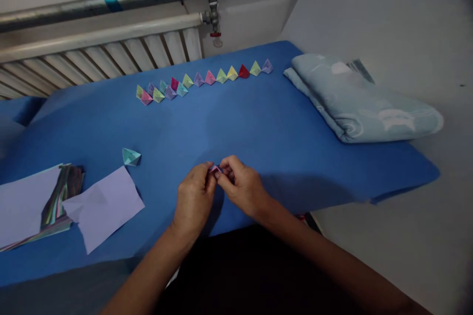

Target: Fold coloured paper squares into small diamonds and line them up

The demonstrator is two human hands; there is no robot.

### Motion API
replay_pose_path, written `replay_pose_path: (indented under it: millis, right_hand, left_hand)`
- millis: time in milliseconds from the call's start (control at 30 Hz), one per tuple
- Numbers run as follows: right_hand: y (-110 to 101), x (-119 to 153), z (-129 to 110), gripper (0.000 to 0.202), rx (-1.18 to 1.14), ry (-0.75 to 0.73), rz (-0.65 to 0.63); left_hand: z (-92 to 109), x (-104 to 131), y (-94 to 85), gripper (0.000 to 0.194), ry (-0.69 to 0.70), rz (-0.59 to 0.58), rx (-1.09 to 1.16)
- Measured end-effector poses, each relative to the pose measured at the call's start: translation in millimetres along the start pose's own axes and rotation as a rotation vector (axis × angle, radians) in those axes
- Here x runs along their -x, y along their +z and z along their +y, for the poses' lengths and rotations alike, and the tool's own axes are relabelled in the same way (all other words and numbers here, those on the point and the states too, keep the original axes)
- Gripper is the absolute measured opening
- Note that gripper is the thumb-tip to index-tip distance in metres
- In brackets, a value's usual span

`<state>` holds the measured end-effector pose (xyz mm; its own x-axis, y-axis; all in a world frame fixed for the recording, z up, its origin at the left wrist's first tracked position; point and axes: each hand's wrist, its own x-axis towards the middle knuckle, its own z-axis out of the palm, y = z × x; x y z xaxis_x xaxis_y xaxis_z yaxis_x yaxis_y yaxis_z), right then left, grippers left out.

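Forearms [325, 258] reach up from the bottom edge, which cuts them off, over dark clothing [229, 275] too dim to make out. The left hand [194, 197] and right hand [244, 184] nearly meet above a blue cover [236, 128], thumbs and fingertips pinching a small folded paper [215, 170] between them; fingers hide most of it, so its shape cannot be told. To the left lies a pale purple sheet [107, 204], one corner at a paper stack [22, 202] that the left edge crops. Just beyond the sheet sits a teal folded piece [131, 156]. Farther off, colourful folded pieces [210, 77] form a line, doubled at its left end, where front ones partly cover those behind. A folded blanket [362, 103] rests at right; the radiator [121, 54] behind is cropped at left.
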<state>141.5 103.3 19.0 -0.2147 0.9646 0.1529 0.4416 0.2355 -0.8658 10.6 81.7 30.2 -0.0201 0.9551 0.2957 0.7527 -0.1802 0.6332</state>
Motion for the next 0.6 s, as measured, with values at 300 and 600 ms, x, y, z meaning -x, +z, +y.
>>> replay_pose_path:
  millis: [300, 600]
  right_hand:
    - [-5, 4, -1, 0.016, -0.150, -0.001, -0.005]
    - [-12, 10, 0, 0.021, -0.156, -0.120, -0.021]
  left_hand:
    - [6, -2, -3.2, 0.012, -0.427, -0.116, 0.594]
    - [10, -6, -19.9, 0.020, -0.720, -0.192, 1.006]
